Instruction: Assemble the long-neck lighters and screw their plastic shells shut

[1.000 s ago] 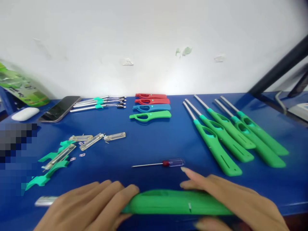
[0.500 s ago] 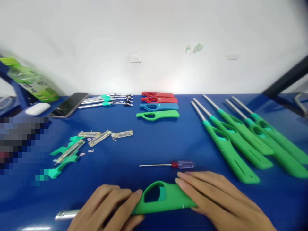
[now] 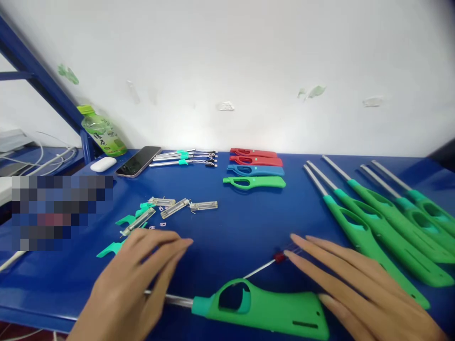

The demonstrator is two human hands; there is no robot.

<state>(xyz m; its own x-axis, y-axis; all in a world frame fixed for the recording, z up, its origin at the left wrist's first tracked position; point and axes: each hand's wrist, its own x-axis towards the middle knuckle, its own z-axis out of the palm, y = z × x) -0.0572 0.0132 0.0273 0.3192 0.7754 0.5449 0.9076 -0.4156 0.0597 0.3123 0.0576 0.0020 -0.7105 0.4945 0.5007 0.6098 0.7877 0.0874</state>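
A green gas lighter (image 3: 284, 310) with a turquoise collar and metal rod lies on the blue table close to me. Above its rod is my left hand (image 3: 138, 279), fingers loosely bent with no object visible at the tips; part of the rod is hidden behind it. My right hand (image 3: 359, 289) has its fingers stretched out over the handle of a screwdriver (image 3: 263, 268) with a red collar. The fingertips appear to touch the blurred clear handle. The right thumb is beside the lighter's butt end. The screwdriver's tip is hidden behind the lighter.
Several green lighters (image 3: 377, 237) lie at right. Further back are red, blue and green lighter shells (image 3: 263, 182) and metal rods with wires (image 3: 170, 163). Clear fuel tanks (image 3: 204, 205) and turquoise triggers (image 3: 110, 248) lie at left, near a phone (image 3: 138, 161), white case (image 3: 103, 164) and bottle (image 3: 104, 132).
Both hands have come off the green lighter's body, which now lies further right in view. My right hand has moved over the screwdriver, now turned at an angle. The view has shifted left.
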